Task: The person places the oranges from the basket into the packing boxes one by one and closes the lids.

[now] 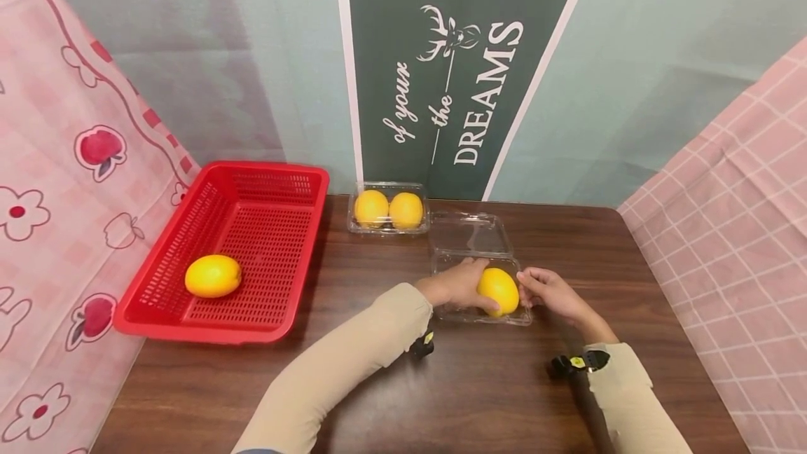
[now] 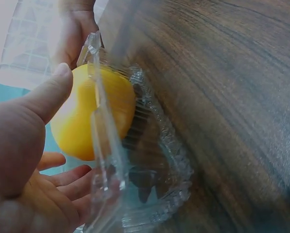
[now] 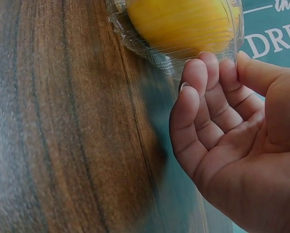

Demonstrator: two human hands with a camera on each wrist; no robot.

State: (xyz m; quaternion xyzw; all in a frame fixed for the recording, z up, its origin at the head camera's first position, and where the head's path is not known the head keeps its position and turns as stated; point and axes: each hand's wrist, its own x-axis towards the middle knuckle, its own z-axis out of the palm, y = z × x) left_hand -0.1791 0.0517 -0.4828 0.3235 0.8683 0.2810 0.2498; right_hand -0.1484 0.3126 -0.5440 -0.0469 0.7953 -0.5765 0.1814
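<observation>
A clear plastic clamshell box [image 1: 450, 315] lies on the table with its lid [image 1: 469, 233] folded back. Inside its right half sits a yellow-orange orange [image 1: 499, 291]. My left hand [image 1: 461, 284] reaches over the box's left side, thumb and spread fingers to either side of the orange; in the left wrist view the thumb tip [image 2: 63, 70] is right at the fruit's edge and the other fingers are loosely extended. At the box's right wall, my right hand [image 1: 555, 294] pinches the plastic rim between thumb and fingertips, as the right wrist view shows.
A red perforated basket [image 1: 302, 251] stands at the left, holding one orange [image 1: 213, 276]. Near the back edge a closed clear box [image 1: 389, 228] contains two oranges [image 1: 405, 211]. Cloth curtains hang behind the table [image 1: 567, 233] and on both sides.
</observation>
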